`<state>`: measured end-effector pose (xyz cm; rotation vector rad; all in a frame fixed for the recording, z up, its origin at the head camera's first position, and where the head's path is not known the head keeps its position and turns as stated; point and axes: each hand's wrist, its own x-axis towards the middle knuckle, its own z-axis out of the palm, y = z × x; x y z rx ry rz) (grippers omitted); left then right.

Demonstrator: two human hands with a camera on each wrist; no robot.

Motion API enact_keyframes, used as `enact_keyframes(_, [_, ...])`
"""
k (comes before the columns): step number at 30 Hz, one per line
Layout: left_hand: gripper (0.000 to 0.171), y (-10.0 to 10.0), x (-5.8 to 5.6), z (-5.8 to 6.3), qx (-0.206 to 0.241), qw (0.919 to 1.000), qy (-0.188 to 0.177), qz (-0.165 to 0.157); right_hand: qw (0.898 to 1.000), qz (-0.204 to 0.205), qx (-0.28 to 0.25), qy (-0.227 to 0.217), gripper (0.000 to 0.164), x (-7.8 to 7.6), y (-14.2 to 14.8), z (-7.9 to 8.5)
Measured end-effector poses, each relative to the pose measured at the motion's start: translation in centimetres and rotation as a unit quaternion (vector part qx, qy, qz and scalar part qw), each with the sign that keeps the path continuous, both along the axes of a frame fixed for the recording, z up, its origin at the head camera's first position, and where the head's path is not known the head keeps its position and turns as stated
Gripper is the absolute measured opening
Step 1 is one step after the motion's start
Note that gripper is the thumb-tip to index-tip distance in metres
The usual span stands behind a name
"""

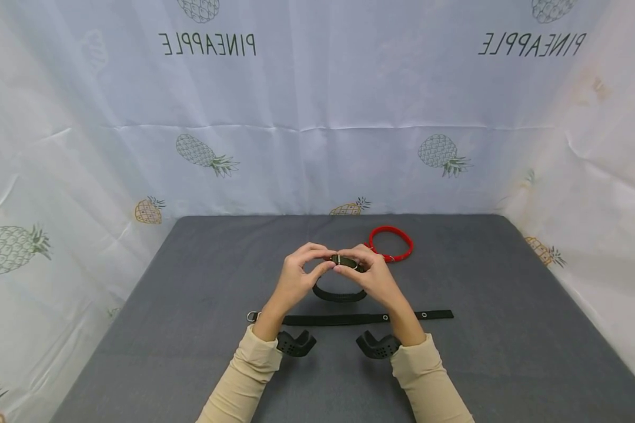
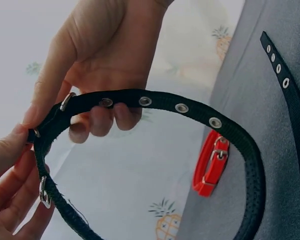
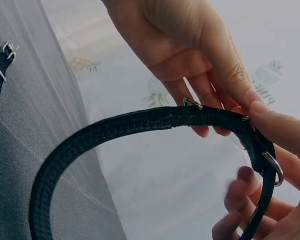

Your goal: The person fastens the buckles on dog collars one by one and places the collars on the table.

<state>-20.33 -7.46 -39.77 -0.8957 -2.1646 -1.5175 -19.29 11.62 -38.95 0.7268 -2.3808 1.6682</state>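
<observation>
A dark collar [image 1: 340, 297] with metal eyelets is bent into a loop and held up above the table by both hands. My left hand [image 1: 295, 282] pinches it between thumb and fingers, beside a metal D-ring seen in the left wrist view. My right hand [image 1: 374, 279] pinches the adjoining part, near another metal ring, with several fingers behind the eyelet strap [image 2: 162, 98]. The thumbs nearly meet at a small metal piece [image 3: 246, 118] on the collar. Fingers partly cover the fastening, so its exact state is hidden.
A second dark collar [image 1: 338, 320] lies straight across the grey table [image 1: 190, 352] under the forearms. Its buckle [image 3: 9, 50] is at the left end. Behind the right hand lies a red collar [image 1: 408, 244], buckled into a ring. Pineapple-print curtains [image 1: 317, 170] surround the table.
</observation>
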Motion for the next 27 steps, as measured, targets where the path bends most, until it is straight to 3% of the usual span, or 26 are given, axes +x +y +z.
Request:
enact_keyframes(7, [0.018, -0.2, 0.1, 0.4, 0.007, 0.9999, 0.009, -0.002, 1.0, -0.003, -0.004, 0.001, 0.027, 0.0, -0.1, 0.0])
enact_keyframes(16, [0.021, -0.7, 0.1, 0.9, 0.026, 0.9996, -0.013, 0.001, 0.999, 0.01, -0.029, -0.019, 0.025, -0.1, 0.1, 0.2])
enact_keyframes(21, [0.022, -1.2, 0.0, 1.2, 0.062, 0.9976, -0.028, 0.013, 0.999, 0.004, -0.036, -0.033, 0.025, -0.2, 0.2, 0.2])
enact_keyframes(27, [0.021, -1.7, -0.4, 1.4, 0.123, 0.9922, -0.007, 0.018, 0.998, 0.001, -0.052, -0.041, 0.024, -0.2, 0.3, 0.2])
